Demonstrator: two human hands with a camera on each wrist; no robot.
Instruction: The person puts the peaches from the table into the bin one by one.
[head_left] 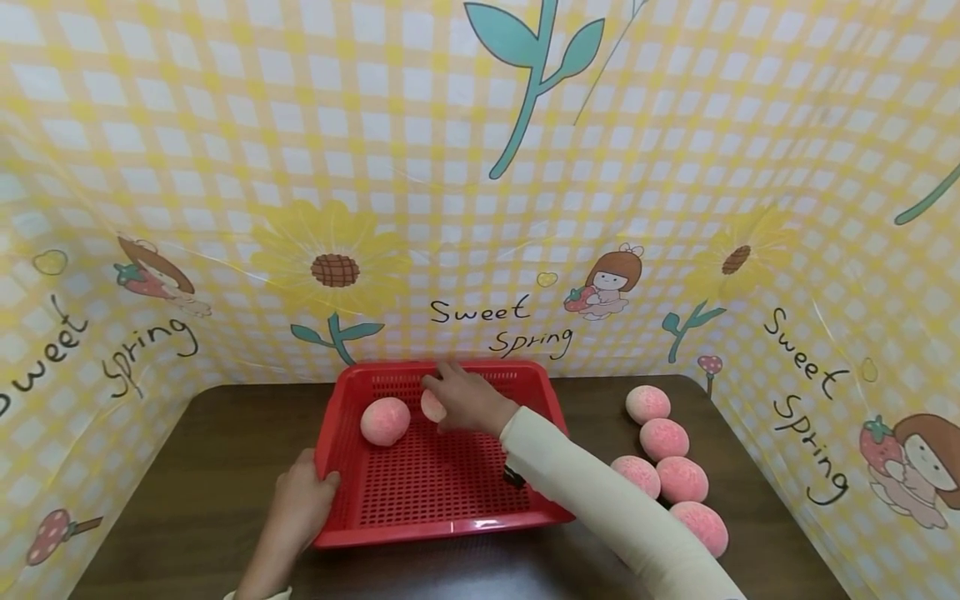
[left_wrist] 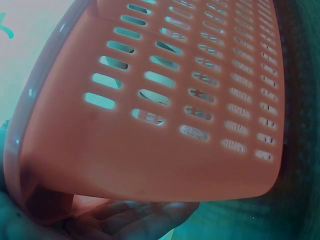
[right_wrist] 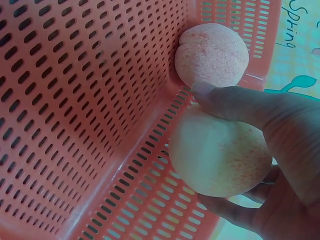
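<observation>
A red plastic basket (head_left: 442,533) with slotted walls and floor stands on the table. My left hand (head_left: 303,496) grips its left rim; the left wrist view shows fingers (left_wrist: 150,220) curled under the edge beside the slotted wall. My right hand (head_left: 468,400) reaches inside at the back and holds a peach (right_wrist: 220,155) between thumb and fingers; its pale side shows in the right wrist view. Another pink peach (head_left: 386,421) lies in the basket's back left part, just left of the held one.
Several pink peaches (head_left: 664,439) lie in a loose group on the dark wooden table (head_left: 592,408), right of the basket, partly behind the right sleeve (head_left: 600,500). A yellow checked cloth (head_left: 450,208) with flowers and lettering walls in the back and sides.
</observation>
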